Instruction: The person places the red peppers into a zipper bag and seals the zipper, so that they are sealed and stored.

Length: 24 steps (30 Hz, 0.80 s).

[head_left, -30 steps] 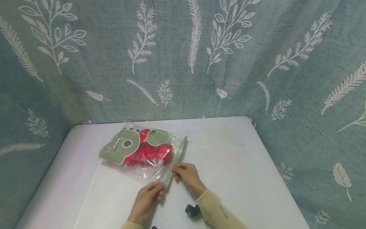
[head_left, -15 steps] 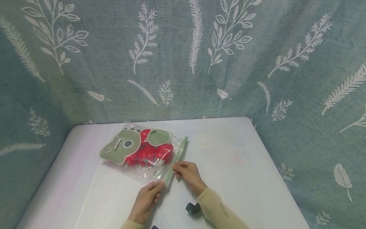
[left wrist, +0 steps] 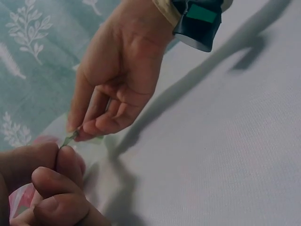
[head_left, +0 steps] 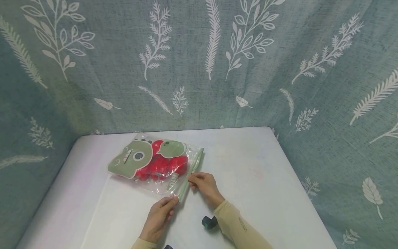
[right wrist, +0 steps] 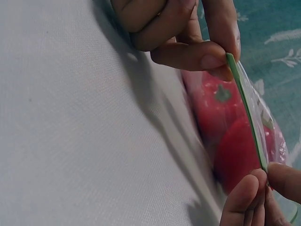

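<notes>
A clear zip bag (head_left: pixel 161 188) with a green dinosaur-like print lies on the white table, holding several red, rounded, tomato-like things (head_left: pixel 178 164), one with a green stem top (right wrist: pixel 223 93). Along its right edge runs a green zip strip (head_left: pixel 197 160). My left hand (head_left: pixel 158 216) pinches the strip's near end between thumb and index finger. A short way farther up the strip, my right hand (head_left: pixel 205 186) pinches it too. In the right wrist view the strip (right wrist: pixel 247 110) stretches straight between both hands. The left wrist view shows the right hand (left wrist: pixel 120 70) close beyond the left (left wrist: pixel 56 188).
The white table (head_left: pixel 248 180) extends right of the bag and in front of the hands. A dark wrist device (head_left: pixel 209 222) sits at the right sleeve. Green leaf-patterned cloth (head_left: pixel 192 69) hangs behind the table and along both sides.
My right hand has slid slightly up the zip strip, away from the left hand, still pinching. The left hand and the bag stay nearly in place.
</notes>
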Each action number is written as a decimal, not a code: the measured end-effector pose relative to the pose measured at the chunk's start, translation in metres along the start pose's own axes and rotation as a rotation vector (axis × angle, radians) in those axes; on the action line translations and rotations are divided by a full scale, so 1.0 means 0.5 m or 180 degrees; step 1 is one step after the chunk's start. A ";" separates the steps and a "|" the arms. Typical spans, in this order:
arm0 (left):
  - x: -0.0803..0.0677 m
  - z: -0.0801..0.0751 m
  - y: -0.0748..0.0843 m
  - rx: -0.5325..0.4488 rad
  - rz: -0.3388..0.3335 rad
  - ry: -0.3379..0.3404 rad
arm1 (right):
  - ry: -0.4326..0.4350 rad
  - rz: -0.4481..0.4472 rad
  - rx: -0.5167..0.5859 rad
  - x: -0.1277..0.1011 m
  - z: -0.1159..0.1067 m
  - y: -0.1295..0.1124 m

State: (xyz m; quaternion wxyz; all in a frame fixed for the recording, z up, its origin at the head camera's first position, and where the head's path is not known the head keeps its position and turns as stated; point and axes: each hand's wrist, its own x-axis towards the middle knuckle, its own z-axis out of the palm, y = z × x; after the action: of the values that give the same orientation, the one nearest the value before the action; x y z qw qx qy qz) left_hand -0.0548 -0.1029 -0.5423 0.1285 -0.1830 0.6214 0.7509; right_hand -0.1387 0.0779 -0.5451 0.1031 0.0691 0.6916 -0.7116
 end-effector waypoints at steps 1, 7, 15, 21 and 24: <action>0.000 0.000 0.000 0.0016 -0.0011 0.0008 | -0.0003 -0.0003 0.0016 0.000 0.000 -0.001; 0.000 -0.001 0.001 0.0020 -0.0052 0.0022 | -0.0001 0.0002 0.0070 0.004 0.001 -0.002; 0.003 -0.002 0.000 0.0006 -0.0046 0.0003 | 0.0003 0.0034 0.0111 0.009 -0.002 -0.009; 0.004 -0.003 0.000 0.0035 -0.0082 0.0024 | 0.0008 -0.0013 0.0126 0.014 -0.004 -0.011; 0.004 -0.003 0.001 0.0035 -0.0104 0.0029 | 0.0028 0.0031 0.0122 0.017 -0.004 -0.012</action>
State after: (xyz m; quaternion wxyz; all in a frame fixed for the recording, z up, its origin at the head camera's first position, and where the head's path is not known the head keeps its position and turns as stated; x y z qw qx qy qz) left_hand -0.0566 -0.1045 -0.5430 0.1390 -0.1959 0.6230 0.7444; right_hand -0.1483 0.0797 -0.5414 0.1022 0.0775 0.6779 -0.7239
